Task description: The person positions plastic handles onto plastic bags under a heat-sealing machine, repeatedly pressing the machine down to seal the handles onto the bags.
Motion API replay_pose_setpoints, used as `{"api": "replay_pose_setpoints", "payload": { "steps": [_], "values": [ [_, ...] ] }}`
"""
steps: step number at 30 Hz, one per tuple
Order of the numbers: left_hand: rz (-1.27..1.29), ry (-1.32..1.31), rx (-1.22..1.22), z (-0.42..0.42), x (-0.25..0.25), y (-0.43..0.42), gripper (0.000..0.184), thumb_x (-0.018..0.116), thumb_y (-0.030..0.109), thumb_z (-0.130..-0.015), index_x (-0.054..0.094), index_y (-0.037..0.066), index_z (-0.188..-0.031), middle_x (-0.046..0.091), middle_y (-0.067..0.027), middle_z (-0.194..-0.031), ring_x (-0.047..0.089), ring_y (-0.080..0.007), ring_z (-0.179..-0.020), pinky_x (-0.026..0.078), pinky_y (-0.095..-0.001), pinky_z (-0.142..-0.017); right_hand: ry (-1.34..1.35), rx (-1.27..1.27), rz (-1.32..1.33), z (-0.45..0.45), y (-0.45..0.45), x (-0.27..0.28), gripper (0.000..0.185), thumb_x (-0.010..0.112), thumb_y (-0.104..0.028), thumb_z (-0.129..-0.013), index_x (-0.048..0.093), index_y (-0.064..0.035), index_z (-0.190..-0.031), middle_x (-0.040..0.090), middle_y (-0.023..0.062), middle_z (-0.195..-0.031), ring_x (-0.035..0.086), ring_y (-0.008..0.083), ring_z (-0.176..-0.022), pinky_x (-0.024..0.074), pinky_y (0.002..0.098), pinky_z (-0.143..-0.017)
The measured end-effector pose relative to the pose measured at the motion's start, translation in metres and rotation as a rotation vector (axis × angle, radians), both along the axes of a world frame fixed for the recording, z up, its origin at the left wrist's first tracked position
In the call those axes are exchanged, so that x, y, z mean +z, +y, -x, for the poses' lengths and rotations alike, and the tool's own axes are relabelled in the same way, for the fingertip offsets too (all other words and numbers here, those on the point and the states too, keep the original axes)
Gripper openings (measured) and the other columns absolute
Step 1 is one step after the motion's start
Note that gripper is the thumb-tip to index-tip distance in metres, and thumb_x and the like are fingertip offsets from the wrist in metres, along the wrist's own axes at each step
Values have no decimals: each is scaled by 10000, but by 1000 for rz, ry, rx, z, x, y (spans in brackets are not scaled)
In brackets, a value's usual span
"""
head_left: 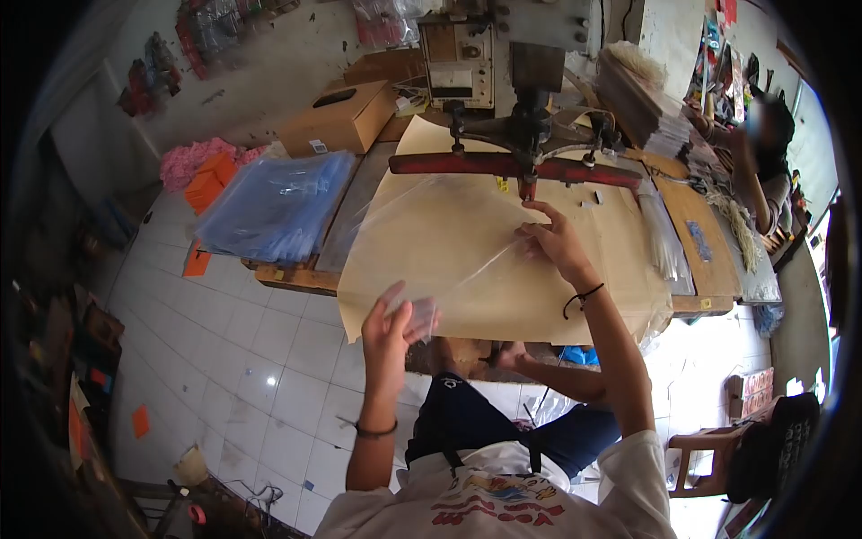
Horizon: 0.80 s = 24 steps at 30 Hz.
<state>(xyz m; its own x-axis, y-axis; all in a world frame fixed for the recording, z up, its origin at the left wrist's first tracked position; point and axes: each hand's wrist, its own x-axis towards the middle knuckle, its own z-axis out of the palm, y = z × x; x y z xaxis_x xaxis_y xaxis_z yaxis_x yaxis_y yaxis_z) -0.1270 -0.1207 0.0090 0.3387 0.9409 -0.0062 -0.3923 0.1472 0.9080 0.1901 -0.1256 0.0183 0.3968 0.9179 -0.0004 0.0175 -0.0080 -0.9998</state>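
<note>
A thin clear plastic sheet stretches between my two hands above brown paper that covers the bench. At the front edge of the paper, my left hand is closed on one end of the sheet, its fingers a little blurred. My right hand pinches the other end, with the index finger stretched toward the press. Just beyond that fingertip runs the long red bar of a press machine, held under a dark metal bracket.
A stack of bluish plastic sheets lies at left, near a cardboard box. Clear plastic strips hang at right. A control box stands behind. At far right is another person; a chair is lower right.
</note>
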Motion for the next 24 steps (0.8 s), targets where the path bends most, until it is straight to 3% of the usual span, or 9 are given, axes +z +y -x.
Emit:
{"api": "replay_pose_setpoints", "payload": {
  "steps": [5,7,10,16,22,24],
  "values": [
    [-64,59,-123,-11,6,74,516,576,141,-1010,396,-48,-1454,693,-245,-1105,741,-314,-918,612,-376,-815,-18,-81,-69,-22,13,-18,300,574,-106,-991,628,46,-1244,730,134,-1029,658,121,-703,559,261,-662],
    [-90,117,-154,-10,15,95,589,576,125,-1003,307,-48,-1497,697,-249,-1078,745,-325,-870,620,-383,-784,-50,-110,-54,-16,12,-24,289,562,-109,-1001,640,49,-1229,731,134,-1036,652,115,-699,554,260,-655],
    [-119,197,-227,-2,25,108,696,579,113,-998,179,-54,-1543,696,-253,-1043,747,-342,-833,627,-392,-765,-46,-69,-42,-14,12,-21,305,570,-133,-1014,635,58,-1243,730,138,-1055,623,95,-674,536,239,-644],
    [-66,129,-207,6,23,102,794,596,110,-990,80,-83,-1561,681,-263,-1070,740,-357,-857,625,-396,-773,-8,2,-1,-17,18,-25,331,520,-142,-1033,616,81,-1258,718,171,-1004,627,116,-638,529,249,-604],
    [-39,99,-264,-27,0,137,831,620,111,-986,52,-103,-1554,662,-255,-1107,730,-339,-894,629,-406,-787,132,-166,-105,-31,18,-21,346,513,-149,-1046,567,58,-1318,695,150,-1077,594,104,-687,509,235,-616],
    [-20,170,-256,-48,0,150,760,636,115,-982,152,-75,-1537,660,-219,-1119,724,-312,-925,628,-394,-775,103,-237,-138,-39,11,-20,340,485,-144,-1049,573,76,-1293,703,167,-1093,607,115,-671,517,252,-603]
  ]
}}
